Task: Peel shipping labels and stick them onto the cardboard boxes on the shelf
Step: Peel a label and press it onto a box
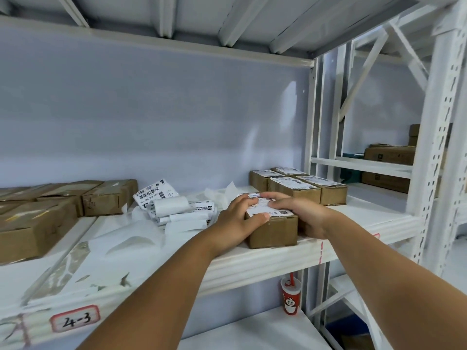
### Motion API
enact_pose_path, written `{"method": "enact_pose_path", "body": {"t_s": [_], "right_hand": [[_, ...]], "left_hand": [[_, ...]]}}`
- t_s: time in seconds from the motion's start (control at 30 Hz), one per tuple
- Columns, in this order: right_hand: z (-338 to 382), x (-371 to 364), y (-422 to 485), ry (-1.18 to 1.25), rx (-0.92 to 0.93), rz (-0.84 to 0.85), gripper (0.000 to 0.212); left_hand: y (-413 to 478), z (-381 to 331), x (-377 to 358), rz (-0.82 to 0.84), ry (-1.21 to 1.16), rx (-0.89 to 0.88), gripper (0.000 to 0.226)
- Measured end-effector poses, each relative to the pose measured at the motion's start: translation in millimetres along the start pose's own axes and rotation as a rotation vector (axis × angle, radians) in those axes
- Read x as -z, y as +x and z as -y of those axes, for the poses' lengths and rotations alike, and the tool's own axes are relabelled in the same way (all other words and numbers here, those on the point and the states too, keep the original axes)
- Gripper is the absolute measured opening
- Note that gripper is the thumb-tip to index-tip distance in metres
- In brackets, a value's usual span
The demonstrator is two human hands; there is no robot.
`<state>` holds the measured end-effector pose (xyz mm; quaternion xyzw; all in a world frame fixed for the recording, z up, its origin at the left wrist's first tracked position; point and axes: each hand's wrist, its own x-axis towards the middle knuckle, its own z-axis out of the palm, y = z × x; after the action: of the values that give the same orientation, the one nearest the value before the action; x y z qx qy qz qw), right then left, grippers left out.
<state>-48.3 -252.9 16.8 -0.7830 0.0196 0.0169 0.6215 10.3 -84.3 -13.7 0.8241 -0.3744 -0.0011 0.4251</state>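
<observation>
Hands pressing shipping label (262, 210) onto cardboard box (274, 232).
Left hand (236, 218), right hand (302, 213): each grip spread, fingers flat on label; box sits at shelf (252, 263) front edge, label pile (174, 205) just left, labelled boxes (298, 188) behind.

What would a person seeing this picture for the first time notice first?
The left hand and the right hand press a white label onto a cardboard box near the front edge of the shelf. Behind it, to the right, stand four labelled boxes; to the left lies a heap of loose labels and backing paper.
</observation>
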Motion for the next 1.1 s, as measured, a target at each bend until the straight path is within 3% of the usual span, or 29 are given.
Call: {"method": "enact_pose_path", "body": {"t_s": [0.17, 0.33, 0.43, 0.6, 0.7, 0.83, 0.97, 1.03, 1.1], "right_hand": [[-1, 4, -4, -0.045, 0.005, 0.057, 0.057], [-3, 10, -5, -0.01, -0.004, 0.082, 0.095], [-1, 8, -3, -0.013, -0.036, 0.053, 0.083], [-3, 6, -1, 0.004, -0.017, 0.058, 0.088], [-8, 2, -2, 0.057, 0.054, -0.056, 0.06], [-16, -3, -3, -0.015, 0.212, -0.247, 0.04], [-19, -10, -9, -0.274, 0.275, -0.212, 0.053], [-21, -11, -7, -0.315, 0.279, -0.239, 0.059], [-24, -11, -3, -0.346, 0.293, -0.344, 0.056]], "left_hand": [[-1, 1, 1, -0.019, -0.012, -0.014, 0.044], [-2, 0, 2, -0.036, 0.022, -0.016, 0.043], [-4, -2, 2, -0.028, 0.023, -0.023, 0.046], [-9, -4, 4, -0.01, -0.035, -0.01, 0.051], [-9, -2, 5, -0.064, -0.072, 0.019, 0.058], [-9, -1, 6, -0.083, -0.024, 0.079, 0.074], [-8, 1, 7, -0.095, 0.03, 0.087, 0.065], [-7, -1, 9, -0.082, -0.157, 0.077, 0.055], [-2, 2, 8, -0.178, -0.323, 0.156, 0.032]]}}
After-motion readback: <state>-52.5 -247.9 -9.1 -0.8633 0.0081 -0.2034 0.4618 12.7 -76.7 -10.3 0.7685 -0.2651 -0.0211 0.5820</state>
